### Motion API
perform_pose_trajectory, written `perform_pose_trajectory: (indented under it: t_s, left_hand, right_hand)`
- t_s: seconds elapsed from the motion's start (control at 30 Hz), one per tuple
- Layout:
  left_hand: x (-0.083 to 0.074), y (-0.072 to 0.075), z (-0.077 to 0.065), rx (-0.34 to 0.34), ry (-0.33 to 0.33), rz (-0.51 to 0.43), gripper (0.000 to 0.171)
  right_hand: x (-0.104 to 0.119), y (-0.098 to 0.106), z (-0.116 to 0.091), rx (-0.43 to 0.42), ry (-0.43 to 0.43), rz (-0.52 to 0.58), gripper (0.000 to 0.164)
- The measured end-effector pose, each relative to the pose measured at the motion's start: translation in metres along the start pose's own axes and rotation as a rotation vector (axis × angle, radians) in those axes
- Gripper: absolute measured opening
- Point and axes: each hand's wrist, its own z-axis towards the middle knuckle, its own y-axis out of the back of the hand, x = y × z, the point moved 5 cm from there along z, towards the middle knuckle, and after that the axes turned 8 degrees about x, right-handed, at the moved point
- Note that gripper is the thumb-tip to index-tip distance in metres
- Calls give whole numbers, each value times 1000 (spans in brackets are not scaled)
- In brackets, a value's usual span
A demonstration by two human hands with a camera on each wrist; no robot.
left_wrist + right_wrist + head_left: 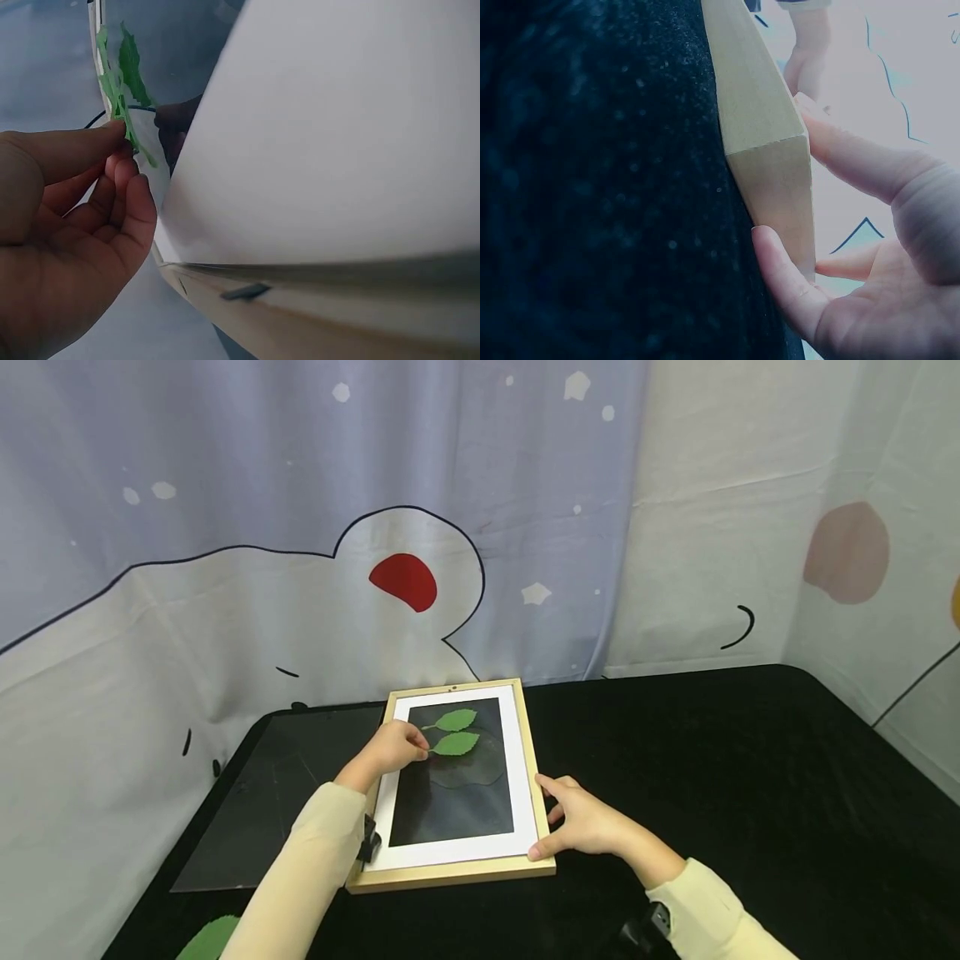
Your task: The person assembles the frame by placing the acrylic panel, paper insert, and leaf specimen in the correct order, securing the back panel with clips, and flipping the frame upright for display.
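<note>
A light wooden picture frame (546, 827) with a white mat (528, 814) around a dark glossy centre lies on the black table. My left hand (393, 747) reaches over its left side and pinches the stem of a green paper-like leaf (456, 744). Just beyond it a similar leaf (456, 720) shows over the dark centre. The left wrist view has the pinched leaf (112, 86) between thumb and fingertips. My right hand (581, 817) holds the frame's near right corner, thumb on the rim and fingers along the side. Close up, fingertips touch the corner of the wooden frame (769, 165).
Left of the frame lies a thin dark sheet (300, 793). A bigger green piece (206, 939) shows at the bottom left, partly behind my left sleeve. The black tabletop (712, 760) extends to the right. A printed curtain (300, 610) hangs behind the table.
</note>
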Motion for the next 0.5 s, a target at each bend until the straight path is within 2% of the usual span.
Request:
perform_pose_trajectory:
  t_s: [0.5]
  left_hand:
    - [6,-2,2,11,21,-12,9]
  right_hand:
    - [2,0,-1,-6,-4,5,104]
